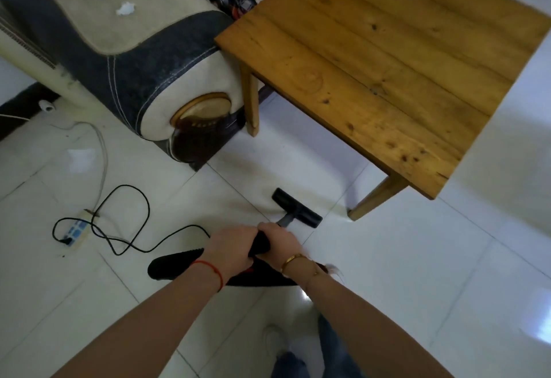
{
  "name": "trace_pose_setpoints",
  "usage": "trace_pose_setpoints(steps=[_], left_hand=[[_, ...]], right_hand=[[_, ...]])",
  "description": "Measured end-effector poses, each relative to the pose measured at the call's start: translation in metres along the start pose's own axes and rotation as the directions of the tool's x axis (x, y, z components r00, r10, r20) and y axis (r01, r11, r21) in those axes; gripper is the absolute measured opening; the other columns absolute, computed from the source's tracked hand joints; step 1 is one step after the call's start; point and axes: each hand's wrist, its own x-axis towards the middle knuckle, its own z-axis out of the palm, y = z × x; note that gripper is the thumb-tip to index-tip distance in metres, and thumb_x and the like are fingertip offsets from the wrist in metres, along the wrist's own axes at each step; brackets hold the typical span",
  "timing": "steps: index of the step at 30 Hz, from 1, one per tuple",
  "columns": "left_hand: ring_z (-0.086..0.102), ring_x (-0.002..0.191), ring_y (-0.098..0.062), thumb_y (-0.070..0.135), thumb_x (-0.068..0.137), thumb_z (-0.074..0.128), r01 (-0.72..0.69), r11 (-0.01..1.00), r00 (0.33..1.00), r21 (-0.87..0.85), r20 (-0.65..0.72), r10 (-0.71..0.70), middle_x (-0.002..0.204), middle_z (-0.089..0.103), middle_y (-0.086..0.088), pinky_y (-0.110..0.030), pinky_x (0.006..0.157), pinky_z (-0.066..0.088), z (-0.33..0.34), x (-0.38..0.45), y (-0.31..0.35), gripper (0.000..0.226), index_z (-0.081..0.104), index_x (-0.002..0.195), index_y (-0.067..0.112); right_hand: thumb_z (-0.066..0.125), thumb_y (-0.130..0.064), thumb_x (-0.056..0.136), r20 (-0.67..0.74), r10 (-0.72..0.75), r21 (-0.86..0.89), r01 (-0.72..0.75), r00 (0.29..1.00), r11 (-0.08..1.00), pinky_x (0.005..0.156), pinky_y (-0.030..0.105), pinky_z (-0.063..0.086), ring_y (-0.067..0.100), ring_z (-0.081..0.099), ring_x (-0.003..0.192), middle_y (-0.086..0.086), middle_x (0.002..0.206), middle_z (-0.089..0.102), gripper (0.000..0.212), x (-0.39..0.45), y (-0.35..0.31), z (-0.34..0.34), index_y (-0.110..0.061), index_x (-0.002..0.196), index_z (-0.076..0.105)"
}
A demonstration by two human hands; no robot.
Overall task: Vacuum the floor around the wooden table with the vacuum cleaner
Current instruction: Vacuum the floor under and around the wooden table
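- Vacuum cleaner [190,261] lay low on the white tiled floor [417,273], its black body mostly hidden under the person's forearms, near the close corner of the wooden worktop [387,58].
- Sofa arm [134,58], dark grey and cream, stood just beside the worktop's left edge, with a crumpled white tissue [125,9] lying on top of it.
- Worktop's front leg [377,198] stood to the right of the floor nozzle, apart from it.
- Black power cord [131,219] looped across the tiles from the vacuum cleaner to a white power strip [76,231] on the left.
- Black floor nozzle [296,207] sat flat on the tiles in front of both hands, on a grey tube.
- Left hand [231,247] was curled round the black handle [262,243], a red string on its wrist.
- Right hand [280,240] was wrapped round the same handle, touching the left hand, a gold bangle on its wrist.
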Motion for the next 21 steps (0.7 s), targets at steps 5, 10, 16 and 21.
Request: trace_pose_setpoints(steps=[5, 10, 16, 21], left_hand=[[0.062, 0.097, -0.018, 0.025, 0.087, 0.056, -0.054, 0.997, 0.998, 0.052, -0.008, 0.055, 0.112, 0.062, 0.002, -0.027, 0.076, 0.046, 0.0, -0.006, 0.011, 0.033, 0.051, 0.12, 0.022], [0.063, 0.091, -0.019, 0.026, 0.085, 0.057, -0.058, 0.997, 0.998, 0.055, -0.015, 0.059, 0.105, 0.064, 0.002, -0.029, 0.074, 0.048, -0.002, 0.004, 0.026, 0.034, 0.052, 0.119, 0.024], [0.061, 0.088, -0.02, 0.024, 0.088, 0.056, -0.062, 0.988, 0.997, 0.14, -0.04, 0.069, 0.103, 0.06, -0.002, -0.027, 0.071, 0.044, -0.019, 0.036, 0.049, 0.032, 0.048, 0.119, 0.019], [0.062, 0.091, -0.023, 0.036, 0.09, 0.057, -0.056, 0.986, 0.997, 0.159, -0.049, 0.064, 0.105, 0.059, -0.004, -0.03, 0.073, 0.045, -0.04, 0.076, 0.072, 0.037, 0.048, 0.118, 0.014]], right_hand=[[0.06, -0.026, 0.087, -0.03, 0.025, 0.029, -0.024, 0.999, 0.999, 0.085, 0.031, 0.047, 0.024, 0.061, 0.102, 0.007, 0.114, 0.062, 0.025, -0.017, 0.003, 0.001, -0.015, 0.109, 0.056], [0.062, -0.022, 0.084, -0.065, 0.059, 0.06, -0.055, 0.996, 0.997, 0.082, 0.031, 0.048, 0.025, 0.061, 0.1, 0.006, 0.111, 0.062, 0.023, -0.02, 0.019, -0.005, -0.014, 0.105, 0.056], [0.061, -0.02, 0.085, -0.087, 0.067, 0.044, -0.064, 0.994, 0.997, 0.074, 0.027, 0.042, 0.026, 0.059, 0.099, 0.009, 0.109, 0.061, 0.021, -0.003, 0.045, -0.033, -0.01, 0.102, 0.054], [0.072, -0.025, 0.078, -0.062, 0.062, 0.022, -0.061, 0.996, 0.998, 0.083, 0.034, 0.048, 0.025, 0.058, 0.101, 0.01, 0.109, 0.06, 0.034, 0.025, 0.077, -0.066, -0.009, 0.103, 0.054]])
